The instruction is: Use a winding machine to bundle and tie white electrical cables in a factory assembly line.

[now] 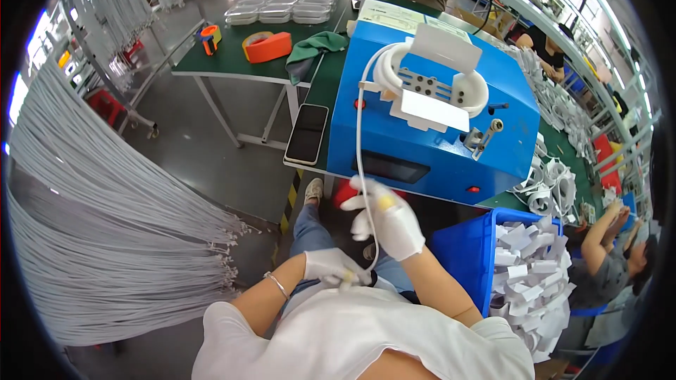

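A white cable [360,142] is wound in a coil [389,74] around the holder on top of a blue machine [436,155]. From the coil its free length hangs over the machine's front and comes down to my hands. My right hand [396,224], in a white glove, has its fingers curled loosely around this length; they are slightly blurred. Close to my waist, my left hand [334,267], also gloved, is closed on the lower part of the cable. The cable's end is hard to make out there. White plates stand above and below the coil.
Many grey-white cables [127,253] hang at left. A blue bin [461,243] of white paper pieces stands at right. A phone [307,134], orange tape [269,46], green cloth [315,46] and clear trays [285,3] lie on the tables. Other people [598,253] work nearby.
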Tool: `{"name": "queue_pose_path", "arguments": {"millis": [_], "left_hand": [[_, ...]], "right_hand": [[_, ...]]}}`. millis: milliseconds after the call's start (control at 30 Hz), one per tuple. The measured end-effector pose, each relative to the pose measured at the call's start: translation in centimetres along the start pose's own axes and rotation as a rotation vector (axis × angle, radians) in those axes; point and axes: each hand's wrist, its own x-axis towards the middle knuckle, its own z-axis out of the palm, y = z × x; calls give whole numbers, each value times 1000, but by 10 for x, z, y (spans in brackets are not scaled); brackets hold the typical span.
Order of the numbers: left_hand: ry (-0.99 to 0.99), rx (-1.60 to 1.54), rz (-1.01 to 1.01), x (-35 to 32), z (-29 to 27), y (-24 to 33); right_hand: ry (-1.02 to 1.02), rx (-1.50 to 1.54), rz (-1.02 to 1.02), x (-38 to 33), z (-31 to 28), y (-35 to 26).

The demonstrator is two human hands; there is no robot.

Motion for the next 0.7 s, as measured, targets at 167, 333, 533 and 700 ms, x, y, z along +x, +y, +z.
{"name": "queue_pose_path", "arguments": {"millis": [167,333,533,700], "left_hand": [[268,457,288,-15,-35,20],[140,-329,1061,-63,-42,136],[-285,-732,1095,-98,-64,216],[-253,-637,1289,-123,-14,261]], "right_hand": [[81,-295,-43,-20,21,-19],[21,-339,39,-12,31,-13],[-17,-472,-137,-13,39,-10],[353,-954,-822,-51,27,-91]]}}
